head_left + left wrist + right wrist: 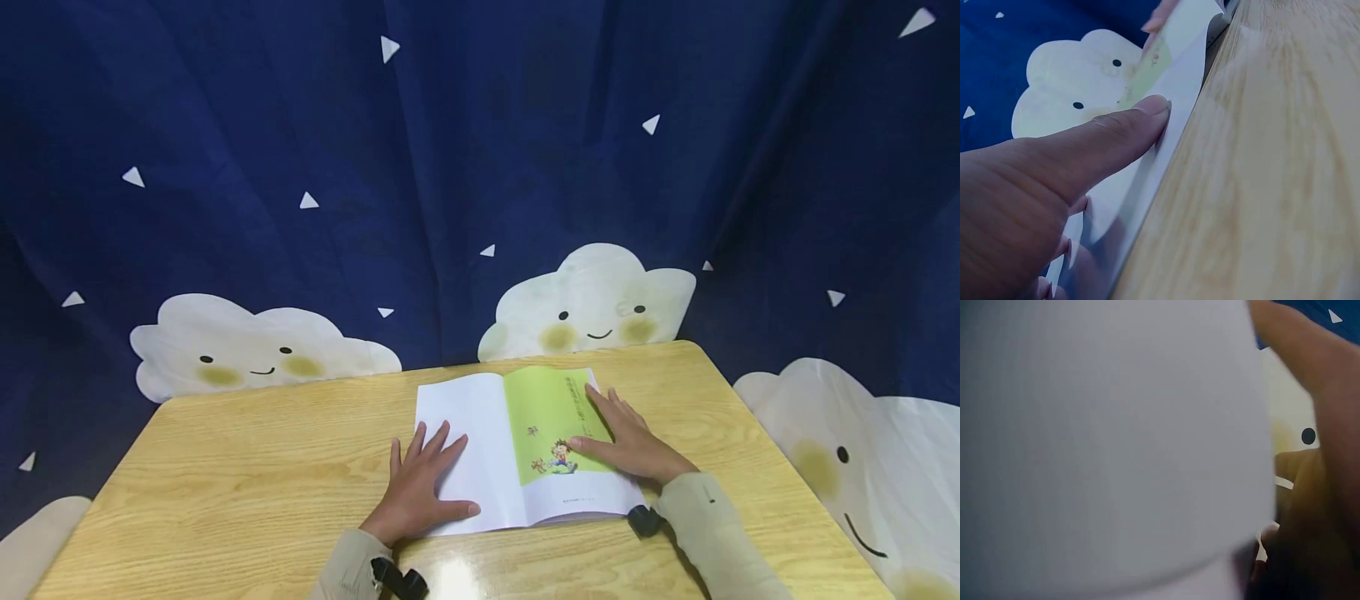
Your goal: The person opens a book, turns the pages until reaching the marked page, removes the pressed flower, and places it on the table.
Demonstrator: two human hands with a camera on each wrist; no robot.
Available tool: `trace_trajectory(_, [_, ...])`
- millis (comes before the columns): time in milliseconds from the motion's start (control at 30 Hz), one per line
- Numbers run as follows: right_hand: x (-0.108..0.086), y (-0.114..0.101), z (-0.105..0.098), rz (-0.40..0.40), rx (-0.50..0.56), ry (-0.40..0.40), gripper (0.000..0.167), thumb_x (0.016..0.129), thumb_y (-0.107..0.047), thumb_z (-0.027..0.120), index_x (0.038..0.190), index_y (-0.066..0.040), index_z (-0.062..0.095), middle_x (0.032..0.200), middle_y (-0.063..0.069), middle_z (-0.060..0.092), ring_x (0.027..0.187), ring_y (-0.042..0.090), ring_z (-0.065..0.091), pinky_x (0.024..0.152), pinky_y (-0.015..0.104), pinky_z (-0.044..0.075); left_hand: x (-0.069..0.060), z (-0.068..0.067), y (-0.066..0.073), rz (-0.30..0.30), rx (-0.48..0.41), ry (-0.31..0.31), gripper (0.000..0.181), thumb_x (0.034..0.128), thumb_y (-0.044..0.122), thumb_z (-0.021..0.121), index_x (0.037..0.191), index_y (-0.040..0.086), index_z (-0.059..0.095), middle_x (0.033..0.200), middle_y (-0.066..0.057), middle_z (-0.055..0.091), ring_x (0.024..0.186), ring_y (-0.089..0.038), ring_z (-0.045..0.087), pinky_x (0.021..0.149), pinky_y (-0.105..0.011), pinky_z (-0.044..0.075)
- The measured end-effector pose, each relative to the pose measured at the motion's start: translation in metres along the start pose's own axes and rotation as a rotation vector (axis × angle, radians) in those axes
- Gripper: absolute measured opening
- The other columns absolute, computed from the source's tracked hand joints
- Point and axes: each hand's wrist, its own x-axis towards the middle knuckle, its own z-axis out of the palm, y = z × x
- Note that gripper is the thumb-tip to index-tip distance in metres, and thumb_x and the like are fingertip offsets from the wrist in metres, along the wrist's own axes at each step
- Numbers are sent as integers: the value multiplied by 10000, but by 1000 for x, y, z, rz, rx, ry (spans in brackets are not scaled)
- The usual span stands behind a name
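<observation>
An open book (480, 450) lies on the wooden table, its left page blank white. The right page (551, 400) is mostly green, with a cartoon child and a column of print. Fingers spread, my left hand (417, 487) rests on the left page near its outer edge; in the left wrist view its thumb (1129, 128) lies on the white paper. My right hand (633, 442) rests over the right page's outer side, thumb beside the cartoon. A blurred white page fills most of the right wrist view, with part of the right hand (1341, 406) at the right.
The light wooden table (262, 467) extends around the book, mostly to the left. Behind it hangs a dark blue curtain (450, 167) with white triangles and smiling clouds. A dark strap with a small black device (401, 579) sits at the left wrist, and another black device (645, 521) at the right.
</observation>
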Motion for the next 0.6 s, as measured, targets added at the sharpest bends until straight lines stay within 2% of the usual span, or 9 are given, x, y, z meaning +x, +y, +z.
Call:
trace_trajectory(100, [0,-1,-2,0,52,-9,851,903,-643,484,1563,-271,99,1610,164,11,1446,440,-45,1050,739,25,0,0,0,0,-3,2,979,663,757,669,1484,299,393,1586,-38,239,1469,-365,25,1084,-667,-94])
trace_trajectory(200, [1,-2,-4,-17,109,-18,720,977,-580,375,1563,-254,113,1617,89,89,1466,367,-47,1112,646,-31,0,0,-1,2,-2,6,978,662,757,669,1482,300,395,1586,-36,240,1469,-364,30,1085,-665,-93])
trace_trajectory(300, [1,-1,-6,-19,177,-27,612,1017,-525,298,1557,-274,157,1608,2,160,1478,302,-44,1139,572,-82,0,1,-1,4,-1,9,980,660,762,666,1481,299,397,1586,-37,240,1469,-365,33,1085,-665,-91])
trace_trajectory(400, [1,1,-7,-7,263,-28,526,1039,-461,272,1542,-321,211,1593,-54,201,1476,298,-66,1129,588,-99,0,2,-2,6,0,12,984,657,769,661,1481,302,396,1585,-37,240,1468,-367,34,1085,-667,-88])
trace_trajectory(500, [0,4,-7,8,388,-30,487,1047,-312,301,1526,-377,237,1565,-89,273,1479,268,-46,1133,601,-60,1,2,-2,7,3,15,986,655,774,658,1481,304,396,1585,-37,242,1468,-368,34,1084,-670,-84])
trace_trajectory(600, [0,6,-6,-6,498,-43,578,1016,-130,305,1527,-386,220,1538,-73,343,1478,256,70,1155,572,54,1,2,-2,8,5,17,982,656,772,659,1479,303,400,1583,-38,247,1467,-369,37,1083,-672,-83])
